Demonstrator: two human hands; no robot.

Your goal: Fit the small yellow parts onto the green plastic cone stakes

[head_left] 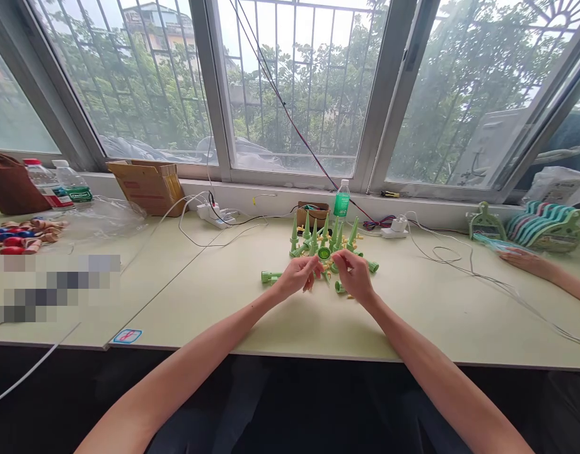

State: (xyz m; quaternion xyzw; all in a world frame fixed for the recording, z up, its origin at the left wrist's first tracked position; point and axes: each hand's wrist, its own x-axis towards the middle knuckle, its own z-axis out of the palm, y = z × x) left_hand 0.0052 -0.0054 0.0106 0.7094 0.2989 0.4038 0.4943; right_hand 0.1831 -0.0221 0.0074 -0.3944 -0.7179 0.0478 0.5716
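My left hand [297,275] and my right hand [355,275] meet over the middle of the pale table [233,302], fingers curled in a pinch. Between them is a small green round plastic part [324,253] with yellow bits; which fingers grip it is hard to make out. Just behind stands a cluster of green cone-shaped spikes [318,236], several upright. A loose green cylinder piece [270,276] lies left of my left hand, and another green piece [372,267] lies to the right.
A green-labelled bottle [342,200] and a small box [313,211] stand by the window sill. A power strip [215,215], a cardboard box [148,183], water bottles [58,183] and coloured items [20,233] sit left. Another person's hand [531,261] rests right, near striped green items [545,227].
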